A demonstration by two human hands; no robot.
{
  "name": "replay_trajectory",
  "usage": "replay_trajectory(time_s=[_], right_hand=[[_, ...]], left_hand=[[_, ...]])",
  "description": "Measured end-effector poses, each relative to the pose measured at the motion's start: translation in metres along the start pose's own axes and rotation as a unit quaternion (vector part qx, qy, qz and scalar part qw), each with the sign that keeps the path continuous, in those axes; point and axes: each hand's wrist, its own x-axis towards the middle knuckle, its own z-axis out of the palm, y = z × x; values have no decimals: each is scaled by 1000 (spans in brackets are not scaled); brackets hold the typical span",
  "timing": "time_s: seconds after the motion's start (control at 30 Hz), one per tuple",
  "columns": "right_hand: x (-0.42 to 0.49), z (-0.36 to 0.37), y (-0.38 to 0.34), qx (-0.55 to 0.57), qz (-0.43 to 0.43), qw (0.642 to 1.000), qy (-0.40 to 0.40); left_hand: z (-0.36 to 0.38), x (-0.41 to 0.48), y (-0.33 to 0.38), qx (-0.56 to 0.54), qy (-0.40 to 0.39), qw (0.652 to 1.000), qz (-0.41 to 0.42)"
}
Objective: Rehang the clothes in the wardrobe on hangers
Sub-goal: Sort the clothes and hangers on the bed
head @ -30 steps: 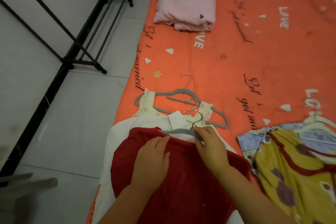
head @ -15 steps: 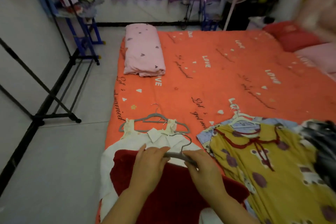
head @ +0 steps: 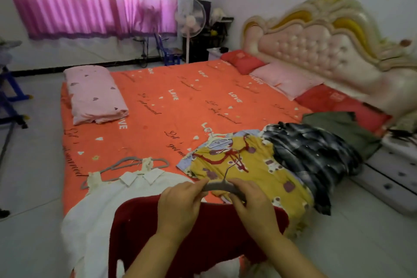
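Observation:
A dark red garment [head: 203, 232] hangs from a grey hanger [head: 220, 185] at the near edge of the orange bed [head: 180, 108]. My left hand [head: 178, 205] pinches the hanger's left end and my right hand [head: 255, 205] grips its right arm; the metal hook rises between them. Left of the red garment lies a white collared garment [head: 108, 198] over a cream top on another grey hanger [head: 126, 162]. To the right lies a yellow patterned garment [head: 255, 169] with a white hanger [head: 216, 139] at its neck.
A plaid shirt [head: 316, 151] and an olive garment [head: 340, 128] lie further right. A folded pink blanket [head: 94, 95] lies at the bed's far left, pillows [head: 284, 79] sit by the padded headboard [head: 316, 47], and a fan [head: 190, 20] stands below pink curtains. Tiled floor surrounds the bed.
My view has swung up and to the right, from the floor rack to the headboard. Both hands have carried the grey hanger with the red garment to the right, over the yellow garment's edge.

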Motion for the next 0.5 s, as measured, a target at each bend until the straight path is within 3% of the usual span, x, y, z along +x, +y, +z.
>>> replay_trajectory(time_s=[0.2,0.5], right_hand=[[-32,-75,48,-71,24,996,54],[-88,-221,164,-126,49,985,104]], left_hand=[[25,11,81,-47,16,998,37],[117,30,246,-38,35,982,179]])
